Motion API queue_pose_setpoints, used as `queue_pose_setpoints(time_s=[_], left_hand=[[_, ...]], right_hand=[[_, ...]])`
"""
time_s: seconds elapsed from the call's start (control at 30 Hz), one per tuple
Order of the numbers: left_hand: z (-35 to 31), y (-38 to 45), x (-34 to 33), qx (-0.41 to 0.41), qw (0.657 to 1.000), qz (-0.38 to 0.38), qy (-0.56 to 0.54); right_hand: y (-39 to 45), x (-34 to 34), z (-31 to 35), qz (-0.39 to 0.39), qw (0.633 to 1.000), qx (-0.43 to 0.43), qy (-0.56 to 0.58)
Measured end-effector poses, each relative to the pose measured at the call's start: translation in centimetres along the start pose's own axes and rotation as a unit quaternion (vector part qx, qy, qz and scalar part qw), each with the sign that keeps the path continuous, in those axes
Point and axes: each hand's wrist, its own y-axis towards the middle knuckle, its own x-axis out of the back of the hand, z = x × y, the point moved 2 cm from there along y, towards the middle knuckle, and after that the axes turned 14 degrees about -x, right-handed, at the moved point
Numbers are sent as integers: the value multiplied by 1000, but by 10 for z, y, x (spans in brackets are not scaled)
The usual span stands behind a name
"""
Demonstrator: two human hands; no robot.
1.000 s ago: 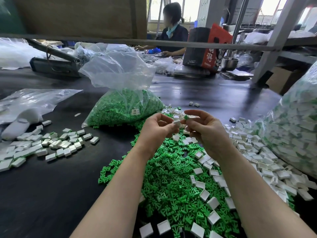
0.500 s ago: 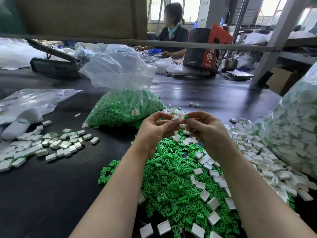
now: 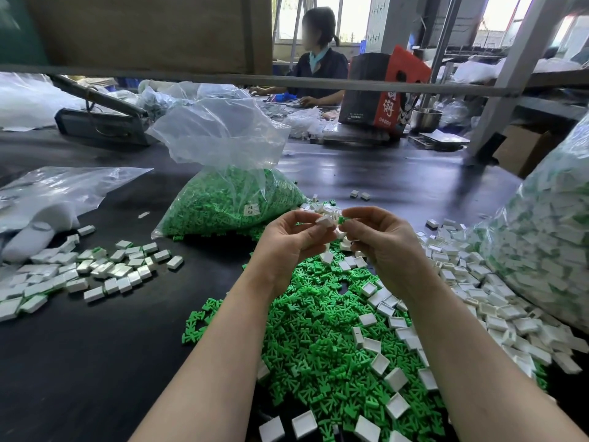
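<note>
Your hands lifted slightly. Your left hand (image 3: 287, 247) pinched the small white plastic cap (image 3: 325, 221), your right hand (image 3: 392, 247) the tiny green plastic clip (image 3: 341, 220); both looked light and stiff, best held by their edges.

We take this for a factory assembly bench: bulk bags of green clips (image 3: 223, 205), loose white caps (image 3: 497, 307), metal racking (image 3: 510, 68), another worker (image 3: 318, 59) far off.

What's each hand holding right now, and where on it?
The left hand pinches a white cap at its edges; the right hand pinches a green piece by one end.
</note>
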Motion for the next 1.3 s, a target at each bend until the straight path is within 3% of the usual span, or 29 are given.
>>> queue_pose_setpoints(time_s=[0.17,0.33,0.63,1.3], left_hand=[[1,2,4,13,999,-34,25],[1,3,2,13,998,-39,-39],[4,-1,1,-39,990,-11,136],[4,2,5,-45,982,9,184]], right_hand=[[0,1,0,1,1000,5,-1],[1,0,-4,7,1000,4,-7],[2,0,-3,-29,998,47,-34],[7,-2,-10,-75,986,105,-108]])
